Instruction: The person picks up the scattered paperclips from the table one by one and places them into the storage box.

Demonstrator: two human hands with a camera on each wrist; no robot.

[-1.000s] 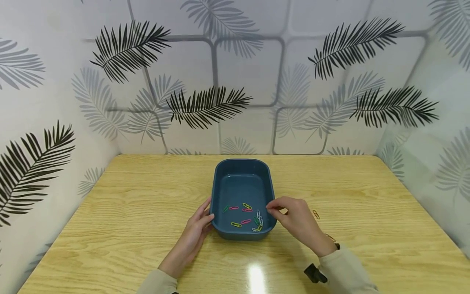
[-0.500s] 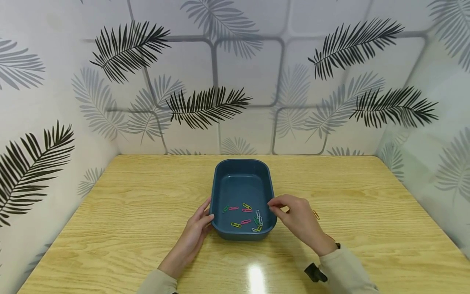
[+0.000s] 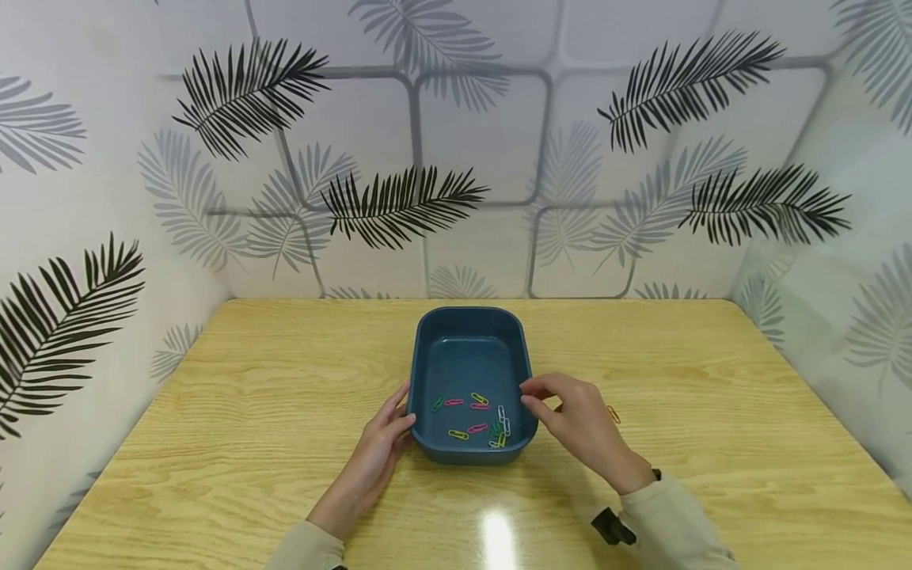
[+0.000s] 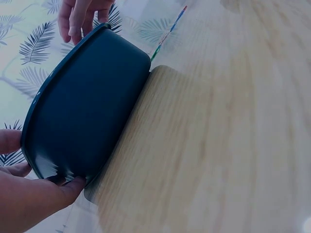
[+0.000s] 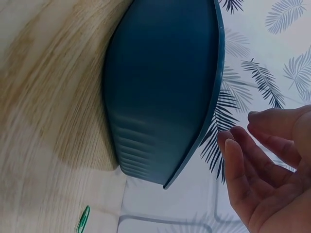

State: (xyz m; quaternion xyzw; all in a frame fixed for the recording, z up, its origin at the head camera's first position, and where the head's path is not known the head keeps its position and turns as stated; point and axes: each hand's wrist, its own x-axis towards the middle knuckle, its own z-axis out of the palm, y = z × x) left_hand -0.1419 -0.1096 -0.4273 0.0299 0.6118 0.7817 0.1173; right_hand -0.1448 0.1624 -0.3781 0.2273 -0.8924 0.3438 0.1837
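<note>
Left hand (image 3: 378, 445) spread against the blue bin (image 3: 466, 364) of coloured paperclips (image 3: 478, 429), right hand (image 3: 583, 426) loosely curved just beside it

We are looking at a pale yellow wood-grained table (image 3: 271, 412), its grain running sideways, with a bright patch of glare (image 3: 497, 538) shining near the front. On it we are seeing a dark blue bin (image 3: 470, 457) standing upright around the middle. To the bin's right we are spotting a yellow-orange paper clip (image 3: 613, 414) lying apart from it, and in the right wrist view a green clip (image 5: 83, 219), partly cut off, is lying near it.
</note>
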